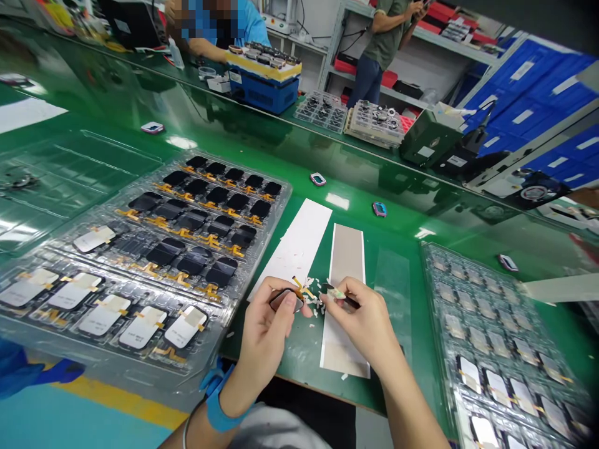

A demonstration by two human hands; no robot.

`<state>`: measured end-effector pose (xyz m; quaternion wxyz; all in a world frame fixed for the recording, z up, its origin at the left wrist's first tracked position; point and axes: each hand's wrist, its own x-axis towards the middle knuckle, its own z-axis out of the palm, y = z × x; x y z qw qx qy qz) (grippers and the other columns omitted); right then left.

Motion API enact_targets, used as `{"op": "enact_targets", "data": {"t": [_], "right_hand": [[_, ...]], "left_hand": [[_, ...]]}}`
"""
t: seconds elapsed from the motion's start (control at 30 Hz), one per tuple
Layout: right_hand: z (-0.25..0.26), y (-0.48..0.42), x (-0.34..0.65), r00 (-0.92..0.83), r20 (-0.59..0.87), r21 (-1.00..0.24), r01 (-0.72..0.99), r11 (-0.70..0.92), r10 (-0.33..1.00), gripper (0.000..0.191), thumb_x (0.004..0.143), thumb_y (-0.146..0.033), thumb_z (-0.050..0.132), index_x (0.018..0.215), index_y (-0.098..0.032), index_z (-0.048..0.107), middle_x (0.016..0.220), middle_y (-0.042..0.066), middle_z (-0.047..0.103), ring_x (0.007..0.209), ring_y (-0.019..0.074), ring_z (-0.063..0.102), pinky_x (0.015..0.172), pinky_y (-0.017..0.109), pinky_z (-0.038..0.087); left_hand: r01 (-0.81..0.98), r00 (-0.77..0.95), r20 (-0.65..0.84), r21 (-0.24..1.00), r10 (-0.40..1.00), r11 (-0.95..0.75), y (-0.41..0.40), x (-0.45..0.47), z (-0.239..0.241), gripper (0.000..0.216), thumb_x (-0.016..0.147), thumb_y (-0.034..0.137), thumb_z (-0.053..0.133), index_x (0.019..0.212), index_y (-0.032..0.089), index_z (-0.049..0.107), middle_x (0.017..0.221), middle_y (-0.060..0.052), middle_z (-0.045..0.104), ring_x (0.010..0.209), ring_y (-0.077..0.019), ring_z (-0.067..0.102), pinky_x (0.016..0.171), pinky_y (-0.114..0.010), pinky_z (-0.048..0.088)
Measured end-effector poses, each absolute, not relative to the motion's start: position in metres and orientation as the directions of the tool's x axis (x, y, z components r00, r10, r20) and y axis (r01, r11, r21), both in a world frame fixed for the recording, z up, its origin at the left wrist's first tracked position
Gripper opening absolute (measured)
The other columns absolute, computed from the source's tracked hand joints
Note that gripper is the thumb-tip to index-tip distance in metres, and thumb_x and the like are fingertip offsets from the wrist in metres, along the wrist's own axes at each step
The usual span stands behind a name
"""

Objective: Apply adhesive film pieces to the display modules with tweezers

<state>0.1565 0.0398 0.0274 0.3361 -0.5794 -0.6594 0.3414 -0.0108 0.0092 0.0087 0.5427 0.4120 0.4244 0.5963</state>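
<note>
My left hand (269, 324) is closed on a small dark display screen (286, 300), its orange ribbon cable (303, 288) sticking out to the right. A pair of black tweezers (350, 302) is pinched in my right hand (362, 312), its tip close to the cable. By the right fingertips is a small pale, greenish scrap (335, 293); I cannot tell whether it is a label or film. Small white bits (318, 302) lie scattered beneath both hands. Under them are a white strip (299, 240) and a beige strip with white edges (347, 249).
On the left, a clear plastic tray (253, 274) carries rows of display screens, some black side up, some white. Another clear tray (430, 299) of screens stands on the right. Small watch-like frames (379, 209) lie farther back. Two people are beyond the bench, one beside a blue box (264, 90).
</note>
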Motion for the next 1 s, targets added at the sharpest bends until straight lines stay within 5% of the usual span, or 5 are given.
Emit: {"op": "enact_targets", "data": {"t": [0.37,0.83,1.0], "right_hand": [[0.040,0.034,0.158,-0.266,-0.057,-0.967,0.254,0.013,0.962,0.037,0.087,-0.053,0.063,0.083,-0.017,0.070,0.070,0.002,0.065,0.057,0.0119,0.053,0.052,0.024,0.044],[0.037,0.025,0.158,-0.230,-0.120,-0.982,0.170,-0.081,0.966,0.031,0.082,-0.047,0.069,0.072,-0.017,0.068,0.056,-0.004,0.048,0.050,0.0085,0.035,0.045,0.023,0.030],[0.038,0.023,0.157,-0.181,-0.081,-0.982,0.185,-0.047,0.980,0.027,0.080,-0.044,0.071,0.073,-0.018,0.070,0.048,-0.009,0.028,0.046,0.0074,0.022,0.044,0.023,0.020]], "left_hand": [[-0.226,0.320,0.004,0.971,0.947,0.073,0.002,-0.008,0.014,0.011,0.101,0.029,0.050,0.094,0.021,0.045,0.069,0.003,0.059,0.062,-0.0118,0.050,0.060,-0.024,0.036],[-0.047,0.358,-0.063,0.995,0.931,0.085,-0.004,-0.014,0.009,0.017,0.102,0.041,0.042,0.111,0.026,0.041,0.080,0.002,0.043,0.070,-0.0159,0.042,0.066,-0.029,0.035],[-0.053,0.374,-0.084,0.992,0.923,0.111,-0.005,-0.015,0.010,0.021,0.101,0.045,0.044,0.111,0.027,0.040,0.083,0.002,0.043,0.074,-0.0160,0.042,0.069,-0.029,0.036]]}}
